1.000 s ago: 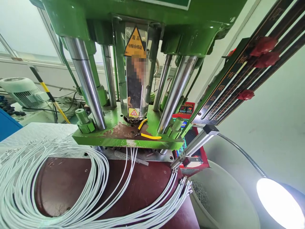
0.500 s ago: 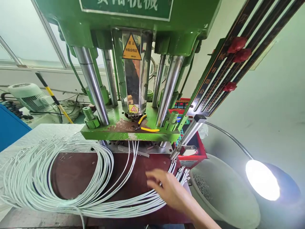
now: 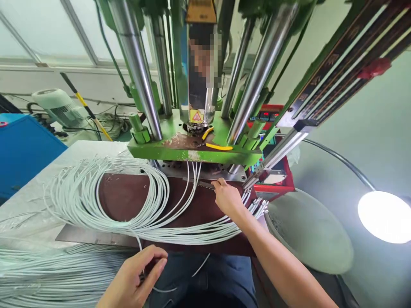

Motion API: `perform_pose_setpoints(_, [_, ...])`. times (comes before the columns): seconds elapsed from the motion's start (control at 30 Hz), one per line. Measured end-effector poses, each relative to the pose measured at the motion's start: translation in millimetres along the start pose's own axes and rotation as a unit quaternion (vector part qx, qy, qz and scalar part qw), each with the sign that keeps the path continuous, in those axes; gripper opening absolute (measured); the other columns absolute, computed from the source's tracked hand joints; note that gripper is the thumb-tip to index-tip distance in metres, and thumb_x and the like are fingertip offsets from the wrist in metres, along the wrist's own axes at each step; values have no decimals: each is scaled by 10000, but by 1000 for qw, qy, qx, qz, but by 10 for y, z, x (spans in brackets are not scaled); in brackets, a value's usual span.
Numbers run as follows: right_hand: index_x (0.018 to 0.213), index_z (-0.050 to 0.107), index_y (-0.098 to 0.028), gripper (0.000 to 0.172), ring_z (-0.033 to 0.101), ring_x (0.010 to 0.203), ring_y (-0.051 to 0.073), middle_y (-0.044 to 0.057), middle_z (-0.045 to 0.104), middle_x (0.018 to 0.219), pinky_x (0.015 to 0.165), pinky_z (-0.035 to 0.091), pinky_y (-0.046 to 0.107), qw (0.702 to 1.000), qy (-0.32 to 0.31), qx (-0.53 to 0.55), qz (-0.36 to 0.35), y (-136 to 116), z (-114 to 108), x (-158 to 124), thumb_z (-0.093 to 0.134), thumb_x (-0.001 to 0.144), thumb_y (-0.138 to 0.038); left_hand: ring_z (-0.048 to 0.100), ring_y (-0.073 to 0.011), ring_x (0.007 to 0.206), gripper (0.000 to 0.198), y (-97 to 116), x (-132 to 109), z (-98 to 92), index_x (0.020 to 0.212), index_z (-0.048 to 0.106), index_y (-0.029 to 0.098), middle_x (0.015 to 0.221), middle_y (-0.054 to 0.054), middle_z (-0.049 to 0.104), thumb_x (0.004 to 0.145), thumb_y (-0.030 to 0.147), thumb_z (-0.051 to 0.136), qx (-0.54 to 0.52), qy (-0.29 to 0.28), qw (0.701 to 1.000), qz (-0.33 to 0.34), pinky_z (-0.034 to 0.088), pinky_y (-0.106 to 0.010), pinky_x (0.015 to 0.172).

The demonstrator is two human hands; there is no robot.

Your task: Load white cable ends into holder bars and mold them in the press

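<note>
My left hand [image 3: 136, 273] curls at a cable [image 3: 165, 291] above my lap [image 3: 231, 273], grip can't tell; tugging could snag it in the coil [image 3: 162, 192]. My right hand [image 3: 227, 199] pinches a metal strip [image 3: 204, 184] below the press [image 3: 160, 152]; weak pinch could drop it.

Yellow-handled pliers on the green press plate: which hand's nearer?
Right. The right hand is just in front of the green press plate, apart from the yellow-handled pliers; the left hand is farther back, near the brown board's front edge.
</note>
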State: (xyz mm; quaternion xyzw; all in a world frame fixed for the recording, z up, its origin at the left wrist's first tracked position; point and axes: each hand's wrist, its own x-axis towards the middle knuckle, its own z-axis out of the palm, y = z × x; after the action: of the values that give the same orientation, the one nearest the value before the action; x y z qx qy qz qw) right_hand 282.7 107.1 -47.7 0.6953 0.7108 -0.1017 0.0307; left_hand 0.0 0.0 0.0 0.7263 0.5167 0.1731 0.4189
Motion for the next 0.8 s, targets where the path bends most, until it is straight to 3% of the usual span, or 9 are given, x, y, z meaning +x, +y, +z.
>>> perform_pose_setpoints(0.07, [1350, 473, -134, 418, 643, 1034, 224, 157, 519, 1307, 837, 502, 303, 999, 17, 22, 25, 86, 15, -140, 407, 939, -94, 631, -147, 736, 215, 7, 133, 92, 957, 660, 214, 839, -28, 700, 921, 348, 497, 46, 18, 996, 79, 492, -186, 689])
perform_pose_setpoints(0.17, [1374, 463, -156, 407, 627, 1048, 200, 126, 524, 1326, 905, 487, 302, 987, 107, 114, 37, 185, 2, -437, 413, 970, -171, 657, -164, 820, 162, -15, 341, 220, 993, 640, 205, 899, -52, 700, 916, 271, 514, 125, 75, 967, 208, 505, -220, 770])
perform_pose_setpoints(0.23, [1317, 519, -181, 355, 645, 933, 179, 98, 585, 1244, 858, 508, 303, 963, 167, 208, 21, 240, -1, -685, 437, 977, -244, 660, -183, 834, 157, -40, 481, 280, 979, 633, 210, 889, -53, 695, 925, 243, 489, 181, 103, 943, 258, 510, -264, 786])
perform_pose_setpoints(0.33, [1220, 587, -217, 289, 608, 702, 134, 61, 645, 1084, 698, 514, 279, 930, 187, 318, -3, 302, 27, -1063, 480, 967, -306, 663, -216, 811, 186, -97, 670, 348, 955, 629, 215, 875, -56, 694, 937, 250, 447, 245, 100, 923, 278, 526, -325, 748])
perform_pose_setpoints(0.43, [1175, 613, -224, 255, 571, 655, 123, 50, 655, 1020, 629, 487, 260, 911, 164, 378, 0, 315, 76, -1348, 506, 956, -298, 664, -244, 784, 215, -137, 824, 397, 919, 636, 212, 860, -66, 691, 929, 280, 432, 274, 60, 925, 256, 532, -361, 697])
perform_pose_setpoints(0.53, [1143, 626, -216, 230, 572, 690, 125, 53, 653, 1026, 602, 469, 241, 895, 128, 427, 6, 262, 110, -1494, 523, 949, -283, 656, -241, 761, 243, -85, 952, 399, 821, 636, 221, 801, -54, 671, 914, 303, 427, 256, -17, 945, 201, 518, -355, 676])
perform_pose_setpoints(0.63, [1101, 643, -208, 203, 570, 720, 125, 46, 649, 998, 613, 461, 231, 880, 89, 466, -2, 168, 112, -1529, 541, 938, -274, 637, -227, 767, 240, 48, 1050, 352, 695, 587, 229, 774, -40, 653, 874, 314, 452, 233, -104, 957, 136, 493, -341, 703])
perform_pose_setpoints(0.8, [1095, 656, -213, 203, 553, 723, 115, 32, 643, 972, 652, 453, 221, 863, 46, 501, -46, -3, 58, -1503, 560, 926, -270, 567, -184, 695, 197, 232, 1155, 240, 709, 551, 222, 716, 1, 607, 842, 328, 451, 189, -162, 968, 31, 434, -301, 687])
